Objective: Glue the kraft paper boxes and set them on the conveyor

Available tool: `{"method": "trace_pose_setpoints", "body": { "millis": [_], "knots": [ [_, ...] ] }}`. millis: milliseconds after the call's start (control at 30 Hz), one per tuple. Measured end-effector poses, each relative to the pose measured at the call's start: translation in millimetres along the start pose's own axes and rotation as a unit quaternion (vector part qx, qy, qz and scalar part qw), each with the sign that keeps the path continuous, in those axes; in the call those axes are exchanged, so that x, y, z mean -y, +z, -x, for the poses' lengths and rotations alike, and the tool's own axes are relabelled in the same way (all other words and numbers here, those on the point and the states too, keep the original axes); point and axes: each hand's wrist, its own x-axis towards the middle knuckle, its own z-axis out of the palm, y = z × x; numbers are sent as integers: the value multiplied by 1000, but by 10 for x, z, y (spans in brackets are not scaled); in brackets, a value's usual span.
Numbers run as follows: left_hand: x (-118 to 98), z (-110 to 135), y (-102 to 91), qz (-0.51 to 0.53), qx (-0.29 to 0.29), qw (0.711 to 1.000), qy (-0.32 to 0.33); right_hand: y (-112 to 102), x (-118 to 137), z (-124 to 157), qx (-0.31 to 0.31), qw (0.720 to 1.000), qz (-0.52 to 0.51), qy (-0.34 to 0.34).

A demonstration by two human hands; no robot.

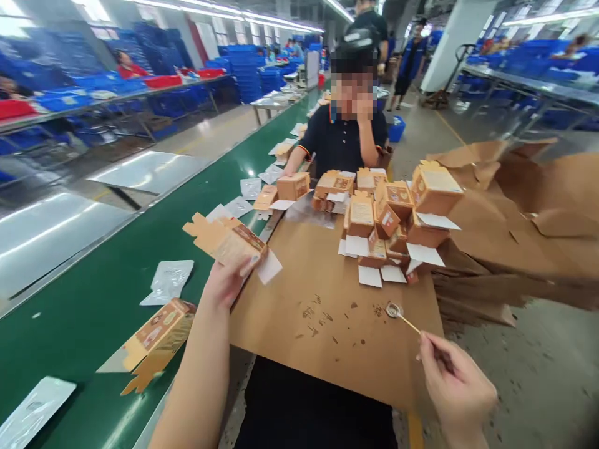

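Left hand (pixel 224 284) is closed on a part-folded printed carton (pixel 229 240), fingers against its lower edge, carton held just past the left edge of the kraft sheet (pixel 299 324), over the belt side. Right hand (pixel 456 390) has a narrow pinch on a thin wooden stick (pixel 407 322). Stick tip reaches a small round metal cap (pixel 394 310) near the sheet's right edge; cannot tell if they touch.

Brown dabs (pixel 318 318) mark the sheet's middle, material unclear. Pile of cartons (pixel 379 215) sits on the far edge, white flaps (pixel 369 275) fanned toward the dabs. Green conveyor belt (pixel 93 312) runs along the left, with a flat carton (pixel 156 337) and foil sachets (pixel 167 282) on it. Person opposite (pixel 344 125) sits past the far edge.

Risks: thin stick in a light pinch could slip or roll, and a knock could tip the cap. Wet dabs could mark white flaps if they drag across. Top cartons look loosely stacked; a bump could slide them off the far edge. Loose grip could drop the carton onto the belt.
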Motion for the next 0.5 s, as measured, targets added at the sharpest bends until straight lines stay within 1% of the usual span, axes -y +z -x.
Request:
{"method": "trace_pose_setpoints", "body": {
  "millis": [67, 133, 167, 233, 333, 433, 500],
  "knots": [
    [99, 386, 166, 7, 109, 993, -53, 31, -7, -160, -4, 999, 25, -44],
    [225, 687, 329, -24, 178, 977, -115, 98, -30, -261, 17, 997, 32, -75],
    [296, 788, 410, -41, 197, 970, -136, 139, -48, -287, 33, 995, 35, -82],
    [440, 891, 560, -68, 209, 963, -154, 219, -94, -298, 60, 994, 41, -85],
    [619, 895, 708, -86, 195, 966, -146, 288, -172, -275, 77, 993, 45, -79],
    [720, 879, 756, -100, 192, 964, -153, 267, -215, -266, 76, 993, 45, -75],
    [752, 895, 757, -101, 188, 963, -164, 214, -200, -264, 57, 995, 42, -73]
  ]
}}
